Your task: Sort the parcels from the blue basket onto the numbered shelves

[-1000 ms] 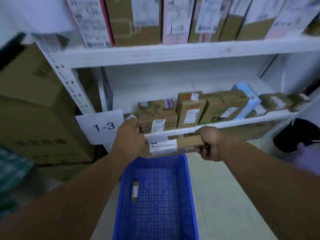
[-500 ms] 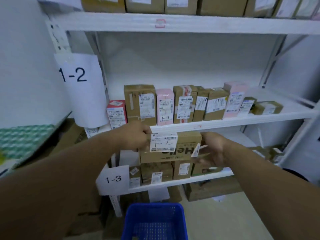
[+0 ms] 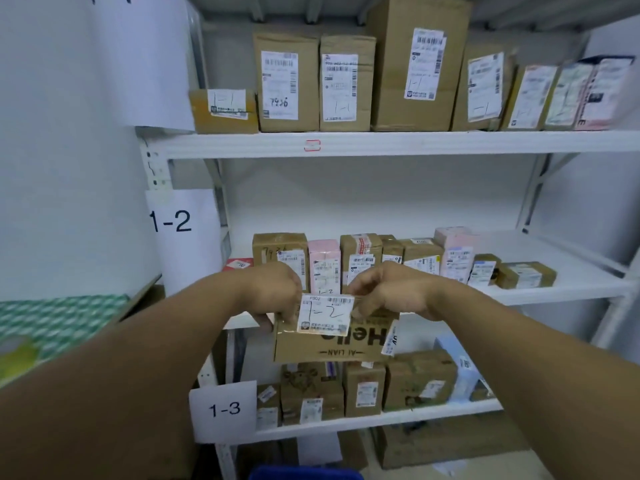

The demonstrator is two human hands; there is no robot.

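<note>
I hold a brown cardboard parcel (image 3: 329, 344) between both hands, in front of the edge of the shelf marked 1-2 (image 3: 561, 292). Its white label reads "1-2" and its print is upside down. My left hand (image 3: 277, 296) grips the parcel's upper left corner, my right hand (image 3: 388, 292) its upper right edge. Only the rim of the blue basket (image 3: 304, 473) shows at the bottom edge. Paper signs read 1-2 (image 3: 173, 221) and 1-3 (image 3: 225, 408) on the left upright.
Several labelled parcels (image 3: 363, 261) stand in a row on shelf 1-2, with bare shelf to their right. The top shelf (image 3: 381, 143) and shelf 1-3 (image 3: 381, 419) also hold rows of boxes. A large carton (image 3: 446, 445) sits on the floor below. A green patterned box (image 3: 52, 323) is at left.
My view has tilted up from the basket to the upper shelves. Both hands have raised the parcel from over the basket to the level of shelf 1-2.
</note>
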